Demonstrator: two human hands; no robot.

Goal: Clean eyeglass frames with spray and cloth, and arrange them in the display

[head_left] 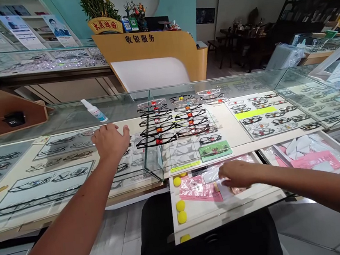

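Observation:
My left hand point(110, 141) reaches out over the glass display counter point(73, 197), fingers spread and curved, holding nothing. Just right of it stand rows of black eyeglass frames point(158, 134) with red tags, behind a glass pane. My right hand point(237, 174) lies over a pulled-out white tray point(229, 203), its fingertips on a clear plastic bag point(212, 175). A pink printed packet point(199, 190) lies to the left of those fingers. Whether the bag is gripped is hidden by the hand.
A white spray bottle point(94, 110) lies on the glass beyond my left hand. Yellow sponge balls point(180, 205) sit along the tray's left side. Pink and white packaging fills a second tray point(310, 155) to the right. A wooden cashier counter point(148, 51) stands behind the case.

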